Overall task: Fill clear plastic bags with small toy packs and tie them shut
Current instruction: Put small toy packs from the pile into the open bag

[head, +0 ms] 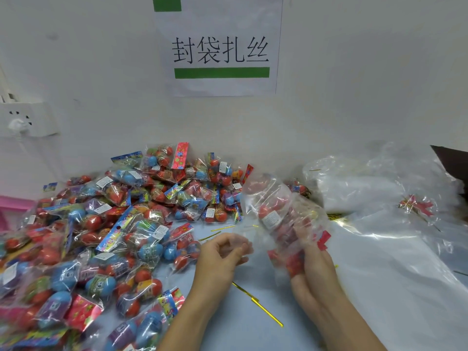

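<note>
While blurred, right hand [314, 262] grips clear bag [281, 219].

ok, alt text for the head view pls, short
A person's right hand grips a clear plastic bag holding toy packs, while the left hand pinches its edge. A pile of toy packs covers the blue table on the left, with gold twist ties scattered nearby.

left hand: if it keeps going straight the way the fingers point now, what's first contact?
Likely the clear bag held by the right hand. The left hand has its curled fingers aimed right, toward that bag, across a short bare gap; depth is uncertain from one view.
</note>
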Demonstrator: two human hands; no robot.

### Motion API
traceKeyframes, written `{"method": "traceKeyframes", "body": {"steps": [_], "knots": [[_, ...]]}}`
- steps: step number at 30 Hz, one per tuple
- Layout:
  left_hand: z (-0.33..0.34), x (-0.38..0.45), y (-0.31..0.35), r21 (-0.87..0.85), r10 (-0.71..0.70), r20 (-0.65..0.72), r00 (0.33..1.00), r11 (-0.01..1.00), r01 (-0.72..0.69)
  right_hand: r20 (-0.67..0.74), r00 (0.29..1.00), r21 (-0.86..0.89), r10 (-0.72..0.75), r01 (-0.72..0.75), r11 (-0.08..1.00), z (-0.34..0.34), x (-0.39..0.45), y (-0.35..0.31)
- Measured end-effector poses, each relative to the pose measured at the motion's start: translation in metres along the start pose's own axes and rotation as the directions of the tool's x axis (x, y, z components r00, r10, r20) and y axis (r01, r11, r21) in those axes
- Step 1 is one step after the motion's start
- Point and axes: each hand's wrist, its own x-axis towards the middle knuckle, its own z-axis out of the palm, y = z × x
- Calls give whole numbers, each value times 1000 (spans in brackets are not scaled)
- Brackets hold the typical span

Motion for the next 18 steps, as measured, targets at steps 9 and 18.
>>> {"method": "traceKeyframes", "body": {"steps": [9, 18], "knots": [[-3, -1, 0, 111, -36, -38, 999, 993, 40, 153, 977, 134, 149, -170, 976, -1, -2, -8], [3, -6, 13, 134, 168, -211, 963, 981, -142, -95, 990, -119, -102, 90, 989, -10, 8, -1]]}}
